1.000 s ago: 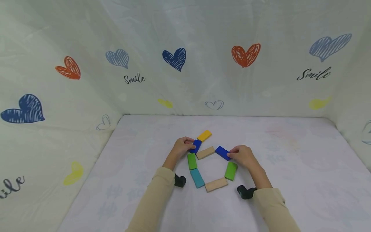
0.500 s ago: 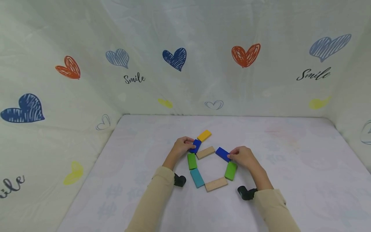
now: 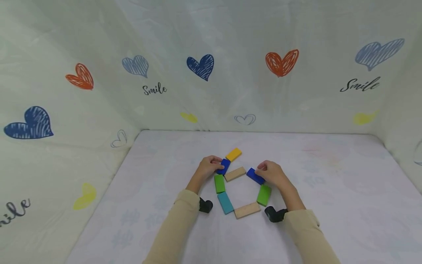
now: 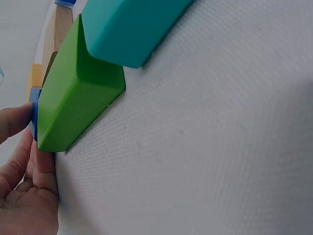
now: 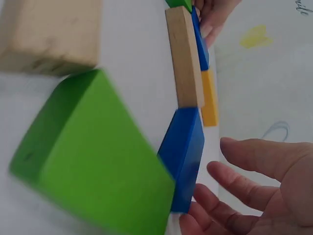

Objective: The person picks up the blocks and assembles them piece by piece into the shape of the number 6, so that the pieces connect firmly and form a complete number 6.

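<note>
My left hand (image 3: 207,165) pinches a blue block (image 3: 224,167), thumb on its near side, in the head view. On the other side, my right hand (image 3: 271,172) is beside a second blue block (image 3: 255,176). The right wrist view shows its thumb and index finger apart from that block, while the lower fingertips lie right at its outer edge. Between the blue blocks lies a plain wooden block (image 3: 235,173). A left green block (image 3: 219,184), a teal block (image 3: 225,202), a lower wooden block (image 3: 247,210) and a right green block (image 3: 264,195) continue the ring.
A yellow block (image 3: 233,154) lies outside the ring, against the left blue block's far end. White patterned cloth (image 3: 329,190) covers the table, and a cloth backdrop (image 3: 230,95) with hearts rises behind. Dark wrist cameras (image 3: 274,214) hang close over the surface.
My right hand has let go of the right blue block and shifted slightly up and left over it. The left hand keeps its hold; the blocks stay in place.
</note>
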{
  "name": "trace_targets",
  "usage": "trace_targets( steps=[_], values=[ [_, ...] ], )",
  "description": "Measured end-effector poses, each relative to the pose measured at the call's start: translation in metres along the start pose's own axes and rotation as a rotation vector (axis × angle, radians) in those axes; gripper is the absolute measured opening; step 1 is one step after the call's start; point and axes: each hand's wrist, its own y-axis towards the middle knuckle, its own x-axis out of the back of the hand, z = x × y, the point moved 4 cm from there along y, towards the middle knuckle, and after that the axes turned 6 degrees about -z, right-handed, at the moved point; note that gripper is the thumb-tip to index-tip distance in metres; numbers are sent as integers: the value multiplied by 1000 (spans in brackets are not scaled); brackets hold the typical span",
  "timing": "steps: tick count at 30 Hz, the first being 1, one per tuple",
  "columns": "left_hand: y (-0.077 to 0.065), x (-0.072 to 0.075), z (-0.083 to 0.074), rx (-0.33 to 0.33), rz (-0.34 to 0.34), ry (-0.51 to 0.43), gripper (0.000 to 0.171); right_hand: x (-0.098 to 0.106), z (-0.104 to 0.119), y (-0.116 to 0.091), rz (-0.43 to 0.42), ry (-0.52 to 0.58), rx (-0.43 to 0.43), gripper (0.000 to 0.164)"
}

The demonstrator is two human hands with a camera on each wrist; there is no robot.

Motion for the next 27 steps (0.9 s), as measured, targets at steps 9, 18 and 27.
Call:
trace_targets(
  steps=[9,18,27],
  values=[
    [-1,-2,0,6,-8,3,27,-16,22,23,46,-28,131,25],
    [-2,-1,-1,11,-14,-3,26,-21,22,32,105,-49,128,22],
    [-3,1,-2,9,-8,4,24,-22,23,33,136,-31,109,22]
  ],
)
